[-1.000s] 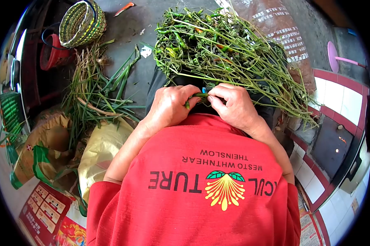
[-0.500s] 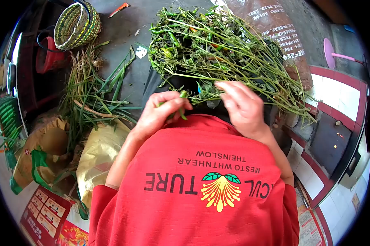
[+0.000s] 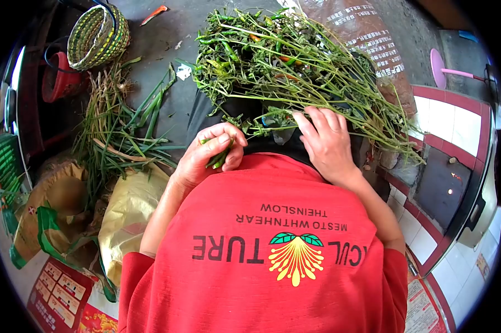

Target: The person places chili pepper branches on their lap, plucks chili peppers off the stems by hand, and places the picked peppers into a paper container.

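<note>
My left hand (image 3: 214,151) is curled closed around a few slim green chili peppers (image 3: 220,158), just above the front of the red shirt. Ahead of it lies a pile of uprooted chili plants (image 3: 295,72), with wilted leaves and green and some orange-red peppers among the stems. At the pile's near edge, my right hand (image 3: 328,141) has its fingers spread and bent over the stems, the fingertips touching them. Its thumb and palm are hidden from above, and I see nothing held in it.
Scallions (image 3: 111,122) lie on the floor at left, near a woven basket (image 3: 99,39) and a red bucket (image 3: 61,77). A yellow sack (image 3: 131,211) stands by my left arm. Behind the plants is a brown printed bag (image 3: 367,33); a pink round-ended object (image 3: 438,69) is at right.
My right hand has moved forward slightly onto the stems. My left hand has turned and shifted a little left and nearer, with the green peppers now inside its curled fingers.
</note>
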Motion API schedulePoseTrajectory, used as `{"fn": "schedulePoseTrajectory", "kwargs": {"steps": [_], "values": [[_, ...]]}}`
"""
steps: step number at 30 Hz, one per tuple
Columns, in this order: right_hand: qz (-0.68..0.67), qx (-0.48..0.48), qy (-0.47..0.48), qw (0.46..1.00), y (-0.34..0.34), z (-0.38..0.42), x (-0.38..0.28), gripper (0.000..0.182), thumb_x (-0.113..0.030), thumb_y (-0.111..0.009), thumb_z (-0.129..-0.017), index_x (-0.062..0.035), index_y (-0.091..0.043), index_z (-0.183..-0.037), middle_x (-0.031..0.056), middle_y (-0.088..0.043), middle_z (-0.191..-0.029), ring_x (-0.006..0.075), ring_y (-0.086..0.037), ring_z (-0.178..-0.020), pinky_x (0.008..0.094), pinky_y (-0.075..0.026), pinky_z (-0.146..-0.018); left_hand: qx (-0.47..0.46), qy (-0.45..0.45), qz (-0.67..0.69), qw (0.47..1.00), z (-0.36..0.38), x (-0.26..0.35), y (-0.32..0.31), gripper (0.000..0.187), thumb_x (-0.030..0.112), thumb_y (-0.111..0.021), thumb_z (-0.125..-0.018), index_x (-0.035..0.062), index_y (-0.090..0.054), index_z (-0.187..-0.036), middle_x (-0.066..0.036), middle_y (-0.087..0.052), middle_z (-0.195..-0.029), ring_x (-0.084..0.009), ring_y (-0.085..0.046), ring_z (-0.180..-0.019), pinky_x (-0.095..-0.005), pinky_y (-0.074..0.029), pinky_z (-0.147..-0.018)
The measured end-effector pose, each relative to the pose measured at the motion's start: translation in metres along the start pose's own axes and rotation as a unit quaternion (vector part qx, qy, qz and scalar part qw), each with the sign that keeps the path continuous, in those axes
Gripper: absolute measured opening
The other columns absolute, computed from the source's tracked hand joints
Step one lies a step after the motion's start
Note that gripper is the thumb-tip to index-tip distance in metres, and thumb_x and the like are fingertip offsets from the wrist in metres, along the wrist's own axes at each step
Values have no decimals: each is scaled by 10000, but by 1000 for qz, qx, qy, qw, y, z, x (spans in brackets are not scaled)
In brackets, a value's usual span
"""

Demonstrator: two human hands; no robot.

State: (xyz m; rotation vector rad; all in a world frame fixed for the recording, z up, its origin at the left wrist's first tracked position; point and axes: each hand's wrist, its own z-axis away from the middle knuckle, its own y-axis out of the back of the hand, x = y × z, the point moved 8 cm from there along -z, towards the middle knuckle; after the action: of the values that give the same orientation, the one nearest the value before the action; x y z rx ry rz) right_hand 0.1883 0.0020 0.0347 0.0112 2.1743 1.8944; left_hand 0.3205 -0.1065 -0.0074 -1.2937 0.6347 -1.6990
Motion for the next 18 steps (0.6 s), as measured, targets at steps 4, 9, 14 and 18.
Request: {"fn": "schedulePoseTrajectory", "kwargs": {"steps": [4, 9, 14, 18], "values": [[-73, -3, -63, 995, -15, -10, 13, 325, -55, -617, -725, -61, -586, -1048, 86, -601, -905, 251, -585, -785, 339, -450, -708, 111, 129, -102, 980, 2, -10, 8, 185, 202, -581, -874, 18, -585, -869, -19, -518, -637, -73, -435, -524, -190, -329, -482], [-272, -40, -165, 947, -6, -33, 31, 182, -142, -602, -783, -49, -617, -939, 167, -627, -807, 343, -603, -736, 402, -476, -625, 117, 111, -275, 948, -6, -7, 12, 163, 90, -534, -889, -2, -599, -1006, 3, -505, -643, -59, -431, -524, -195, -350, -487], [-400, -193, -239, 864, -28, -42, 41, 177, -184, -538, -824, -28, -619, -839, 87, -614, -639, 184, -582, -604, 332, -440, -579, 202, 64, -325, 922, -19, -5, 14, 228, 149, -576, -881, -6, -586, -1048, 38, -491, -626, -37, -411, -508, -189, -344, -469], [-408, -254, -268, 835, -31, -43, 39, 187, -178, -523, -829, -12, -601, -791, 49, -592, -607, 135, -519, -558, 312, -415, -557, 230, 45, -353, 906, -27, -3, 12, 221, 167, -594, -871, 1, -619, -1014, 38, -489, -583, -33, -395, -480, -217, -323, -433]]}}
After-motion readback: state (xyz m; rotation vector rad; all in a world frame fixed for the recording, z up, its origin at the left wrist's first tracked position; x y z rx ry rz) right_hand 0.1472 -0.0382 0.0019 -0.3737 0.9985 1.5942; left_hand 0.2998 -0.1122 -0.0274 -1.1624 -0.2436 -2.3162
